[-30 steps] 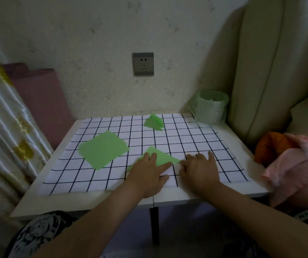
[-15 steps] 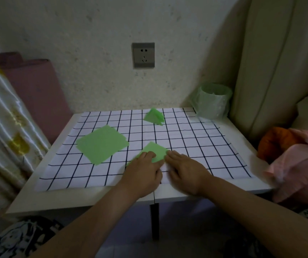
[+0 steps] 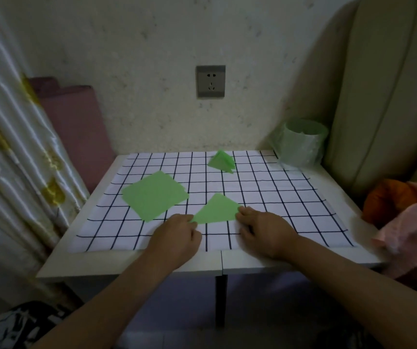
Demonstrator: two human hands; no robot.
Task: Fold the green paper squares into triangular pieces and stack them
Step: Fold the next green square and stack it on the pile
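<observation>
Hands apart now, no longer side by side over the paper as half a second ago: left hand (image 3: 177,235) pinching the near-left corner of the folded triangle (image 3: 216,210) with curled fingers, right hand (image 3: 263,230) likewise at its right corner, more green showing between. Lies flat on the checked cloth (image 3: 278,197), near the table (image 3: 127,268) front edge. Just left, flat green squares (image 3: 155,195); farther back, stack of folded pieces (image 3: 221,161). Wrapped green cup (image 3: 302,144) at far right corner.

Dim light. A speckled cream wall (image 3: 152,59) at 12 o'clock carries a grey socket (image 3: 211,81). A shiny striped curtain (image 3: 6,147) hangs at 9 o'clock, and a cream padded cushion (image 3: 378,96) stands at 2 o'clock beside a white table (image 3: 252,263).
</observation>
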